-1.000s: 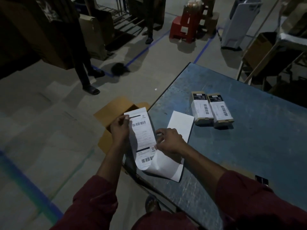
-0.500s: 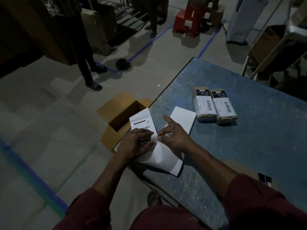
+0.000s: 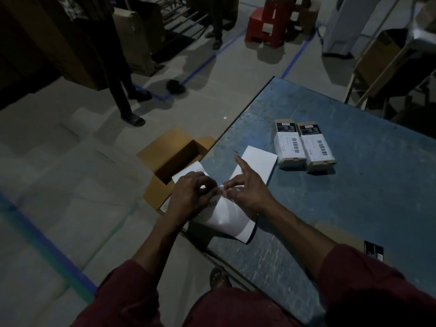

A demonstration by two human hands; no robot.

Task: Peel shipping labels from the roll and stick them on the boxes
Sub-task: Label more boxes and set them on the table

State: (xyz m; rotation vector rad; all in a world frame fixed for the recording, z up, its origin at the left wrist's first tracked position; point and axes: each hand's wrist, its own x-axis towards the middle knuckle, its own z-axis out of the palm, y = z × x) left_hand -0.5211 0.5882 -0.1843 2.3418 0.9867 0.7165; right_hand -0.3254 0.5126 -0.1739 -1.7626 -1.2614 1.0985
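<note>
A: Where is the label strip (image 3: 221, 214)?

B: At the worktop's (image 3: 354, 197) near-left corner, about 7 o'clock from the two boxes. It curls upward, with its lower white part lying on the blue surface and its upper end hanging past the edge, over the floor.

A: And the hands?

B: The left hand (image 3: 192, 197) is curled over the strip, its fingers gripping the printed part; a bit of barcode shows just under it. The right hand (image 3: 250, 190) pinches a small white corner between thumb and middle finger, right where the two hands meet. Its index finger sticks out straight toward 11 o'clock.

A: The boxes?

B: The two small boxes (image 3: 304, 146) lie side by side, touching, at about 2 o'clock from the hands and well apart from them. Each carries a white label with a barcode on top and a black panel at its far end. Both are closed.

A: Any other container?

B: An open cardboard carton (image 3: 174, 159) stands on the floor against the worktop's left edge, at 11 o'clock from the left hand. Its flaps are folded out. The inside is dark, so I cannot tell what it holds; the strip's top end overlaps its near rim.

A: Anything else on the worktop?

B: A blank white sheet (image 3: 257, 162) lies flat at 12 o'clock from the right hand, partly under its fingers.
</note>
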